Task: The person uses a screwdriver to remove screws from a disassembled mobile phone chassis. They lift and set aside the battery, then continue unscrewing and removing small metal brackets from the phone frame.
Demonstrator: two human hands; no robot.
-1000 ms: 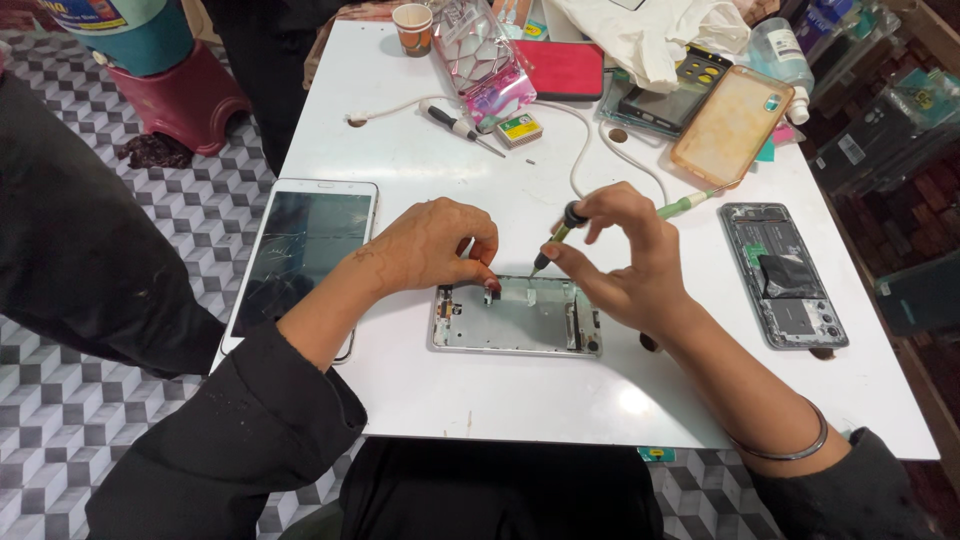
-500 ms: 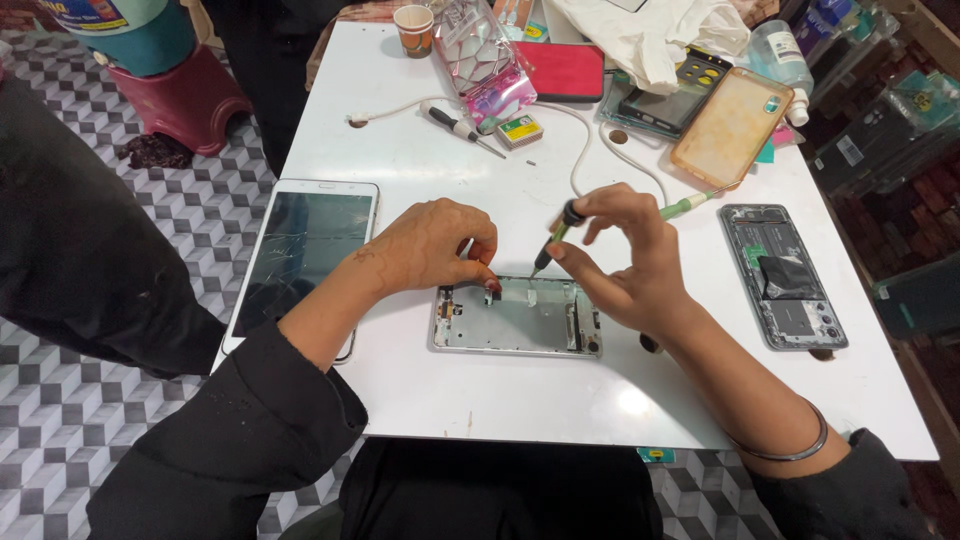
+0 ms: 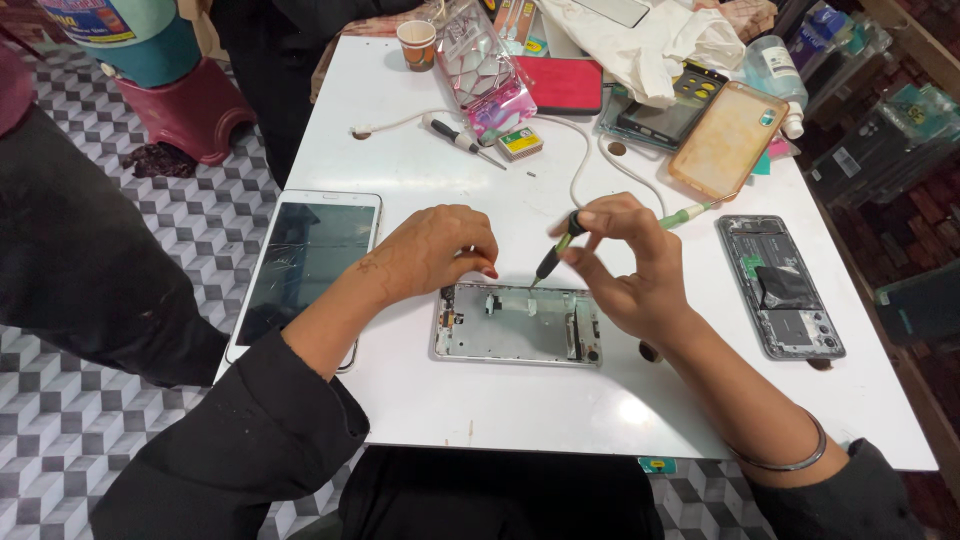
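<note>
Our right hand (image 3: 635,270) pinches the screwdriver (image 3: 556,250), tip down on the opened phone frame (image 3: 517,325); our left hand (image 3: 432,250), fingers curled, steadies its top edge.

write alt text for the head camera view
A right hand holds a small screwdriver tip-down over an opened phone frame on a white table; the left hand rests at the frame's upper edge.

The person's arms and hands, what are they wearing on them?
Both arms wear dark, almost black sleeves pushed up toward the elbows, leaving the forearms bare. The left sleeve shows pale dusty specks. The right wrist carries a thin dark bangle. The left hand has a red-painted fingernail and faint dark patterning on its back. The right hand is bare, with no glove or ring visible.
</note>
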